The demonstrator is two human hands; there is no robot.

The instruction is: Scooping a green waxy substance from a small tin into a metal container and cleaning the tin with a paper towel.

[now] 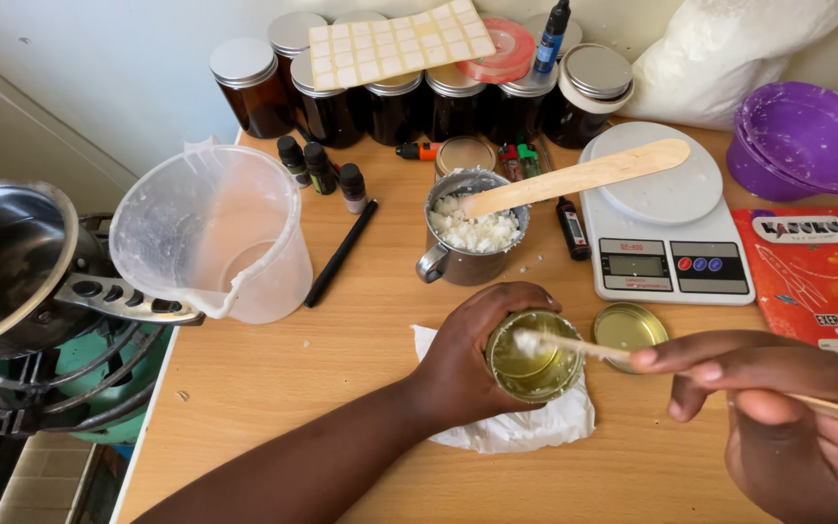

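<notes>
My left hand (463,357) grips a small gold tin (533,361) that rests on a crumpled white tissue (526,427). My right hand (778,408) pinches a thin wooden stick (589,348) whose tip, with a bit of white wax on it, reaches into the tin. The tin's gold lid (629,329) lies just to the right. Behind stands a metal cup (472,238) of white wax flakes with a wide wooden spatula (579,177) resting in it.
A clear plastic jug (215,233) stands at the left by a steel pot (12,262) on a burner. A white kitchen scale (661,218), purple bowls (807,141), a red exercise book (817,277), amber jars (409,97), small bottles (322,170) and a black pen (341,252) crowd the wooden table (283,369).
</notes>
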